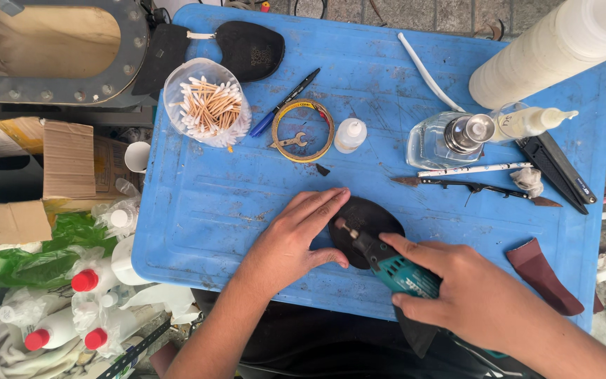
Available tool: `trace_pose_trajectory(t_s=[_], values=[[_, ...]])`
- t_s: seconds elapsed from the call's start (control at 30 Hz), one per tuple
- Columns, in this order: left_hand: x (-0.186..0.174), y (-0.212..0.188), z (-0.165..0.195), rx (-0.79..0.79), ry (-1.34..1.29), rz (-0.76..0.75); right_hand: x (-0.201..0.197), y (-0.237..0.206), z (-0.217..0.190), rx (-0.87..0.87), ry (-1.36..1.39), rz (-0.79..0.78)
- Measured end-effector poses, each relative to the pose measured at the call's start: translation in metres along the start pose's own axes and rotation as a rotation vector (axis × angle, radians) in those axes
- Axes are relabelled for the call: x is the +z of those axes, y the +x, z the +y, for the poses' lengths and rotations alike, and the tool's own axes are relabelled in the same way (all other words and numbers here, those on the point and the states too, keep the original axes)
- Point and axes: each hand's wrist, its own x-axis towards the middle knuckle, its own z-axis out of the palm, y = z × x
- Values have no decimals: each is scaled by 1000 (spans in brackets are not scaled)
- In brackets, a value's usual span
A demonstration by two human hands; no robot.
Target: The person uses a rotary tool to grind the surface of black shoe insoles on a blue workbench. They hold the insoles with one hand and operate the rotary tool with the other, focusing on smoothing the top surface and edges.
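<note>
On the near middle of the scuffed blue plastic worktop [205, 210], the left hand [296, 242] lies flat with open grip, pinning a flat black oval rubber sole piece [373, 219] steady, while the right hand [475, 291] has closed its grip around a teal handheld rotary grinder [394, 267], its tip on the piece.

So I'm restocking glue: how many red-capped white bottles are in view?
3, all in the bags left of the blue table: one upper, one lower left, one lower right. More may be hidden in the bags.
</note>
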Motion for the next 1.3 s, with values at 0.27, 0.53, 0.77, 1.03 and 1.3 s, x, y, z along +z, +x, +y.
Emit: trace_pose_trajectory(t_s=[0.27,0.53,0.77,1.03,1.3], values=[[1,-1,0,-11,-21,-5,1,-2,4,-70,28,92],[1,0,-1,-54,-56,-33,-19,-14,30,-3,-130,132],[0,0,-3,-58,-68,-30,-18,5,1,30,1,24],[-1,-1,-2,-57,-90,-36,-23,1,-3,139,-69,24],[-4,0,-1,-58,-77,-32,-14,-14,5,138,-29,11]])
